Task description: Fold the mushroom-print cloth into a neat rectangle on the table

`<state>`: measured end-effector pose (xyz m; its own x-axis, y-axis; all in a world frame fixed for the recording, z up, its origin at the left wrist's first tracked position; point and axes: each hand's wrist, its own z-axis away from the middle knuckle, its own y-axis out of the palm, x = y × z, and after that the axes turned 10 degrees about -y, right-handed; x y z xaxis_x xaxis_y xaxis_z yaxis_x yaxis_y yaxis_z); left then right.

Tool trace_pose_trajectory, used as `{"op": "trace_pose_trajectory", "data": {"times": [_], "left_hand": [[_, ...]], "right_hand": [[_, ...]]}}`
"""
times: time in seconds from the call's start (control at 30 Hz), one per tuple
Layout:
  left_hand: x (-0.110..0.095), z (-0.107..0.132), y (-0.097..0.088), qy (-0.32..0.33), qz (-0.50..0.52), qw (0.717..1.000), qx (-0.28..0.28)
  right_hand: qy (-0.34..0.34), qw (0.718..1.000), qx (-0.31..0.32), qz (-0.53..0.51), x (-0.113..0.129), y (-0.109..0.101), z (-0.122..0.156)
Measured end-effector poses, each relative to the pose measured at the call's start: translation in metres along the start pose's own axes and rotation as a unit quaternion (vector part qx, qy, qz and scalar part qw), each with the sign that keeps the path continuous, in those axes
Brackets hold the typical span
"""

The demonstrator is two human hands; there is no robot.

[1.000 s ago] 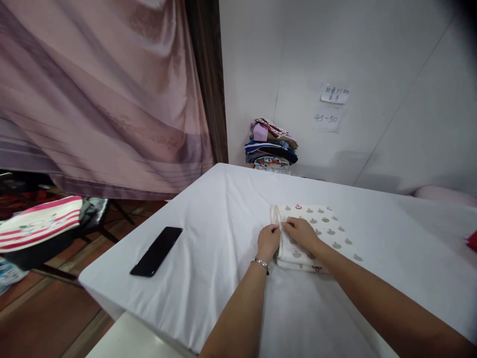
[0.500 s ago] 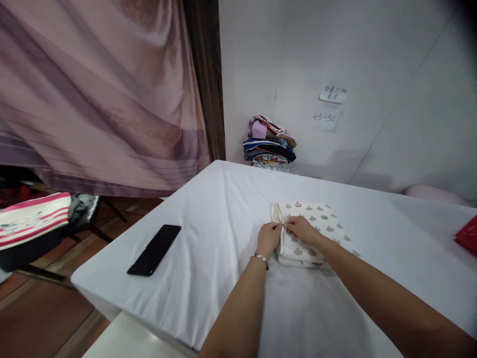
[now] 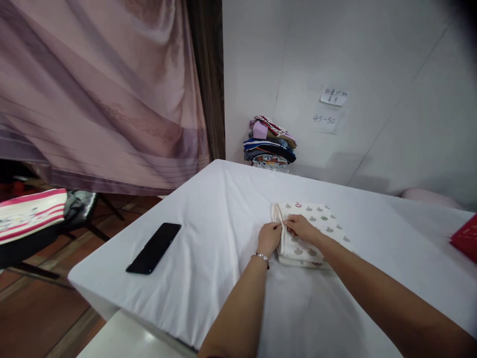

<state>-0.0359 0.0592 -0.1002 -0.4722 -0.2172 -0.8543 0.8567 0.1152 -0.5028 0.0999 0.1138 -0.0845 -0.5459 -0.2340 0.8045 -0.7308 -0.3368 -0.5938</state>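
A folded white cloth (image 3: 313,251) with small grey, red and green motifs lies on the white-covered table (image 3: 201,238). My left hand (image 3: 269,237), with a bracelet at the wrist, pinches the cloth's left folded edge. Close beside it, the fingertips of my right hand (image 3: 300,227) pinch the same edge from above, and my right forearm crosses over the cloth's near right part. Both hands are closed, their tips almost touching. Whether the cloth is a garment or a blanket I cannot tell.
A black phone (image 3: 154,248) lies on the table's left side. Against the wall stands a stack of folded clothes (image 3: 270,144). A red object (image 3: 465,238) sits at the right edge. On the left, a striped cloth (image 3: 33,216) rests on a chair, near a pink curtain (image 3: 141,99).
My right fingertips have shifted slightly up along the cloth's edge, and the edge stands up a little more. My left hand stays in nearly the same place. The view has turned very slightly.
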Motion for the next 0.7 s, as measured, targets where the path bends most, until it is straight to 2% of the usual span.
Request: {"op": "trace_pose_trajectory", "data": {"times": [0.27, 0.47, 0.7], "left_hand": [[0.001, 0.0, 0.001, -0.025, -0.018, 0.999, 0.008], [0.0, -0.001, 0.003, -0.048, -0.009, 0.999, -0.009], [0.004, -0.008, 0.006, -0.075, 0.082, 0.994, -0.008]], "right_hand": [[0.021, 0.996, 0.005, 0.084, 0.007, 0.004, -0.005], [0.009, 0.999, 0.001, 0.053, 0.013, 0.001, 0.004], [0.015, 0.996, -0.043, 0.075, 0.019, 0.0, 0.013]]}}
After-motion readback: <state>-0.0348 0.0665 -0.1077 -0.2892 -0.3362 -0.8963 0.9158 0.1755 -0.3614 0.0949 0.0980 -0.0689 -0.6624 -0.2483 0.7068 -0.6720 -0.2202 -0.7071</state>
